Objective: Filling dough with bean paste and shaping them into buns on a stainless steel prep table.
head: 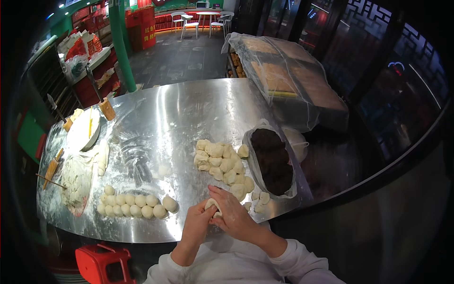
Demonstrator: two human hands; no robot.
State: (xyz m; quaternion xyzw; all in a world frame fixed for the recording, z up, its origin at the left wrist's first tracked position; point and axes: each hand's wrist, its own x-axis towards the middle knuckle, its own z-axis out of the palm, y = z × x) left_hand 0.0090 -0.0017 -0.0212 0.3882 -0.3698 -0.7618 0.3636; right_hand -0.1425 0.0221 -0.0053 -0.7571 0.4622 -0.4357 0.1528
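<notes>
Close to the table's near edge, a piece of pale dough [211, 203] is cupped between my two hands. My left hand [197, 219] grips its left side, with the thumb pressed into it. My right hand [234, 212] curls over it from the right; whether anything is inside the dough is hidden. Just beyond my fingers lies a cluster of uneven dough pieces [227, 164], with a few smaller dough bits [262, 199] by my right wrist. A plastic-lined tub of dark brown filling [270, 159] stands at the right. Smooth round dough balls [136, 210] sit in rows to the left.
The steel table [191, 117] is dusted with flour at left. There lie a rolling pin [53, 168], a plastic-covered dough mass [76, 184] and a white basin [83, 131]. A plastic-draped rack of trays [287, 71] adjoins at right. A red stool [103, 264] stands below.
</notes>
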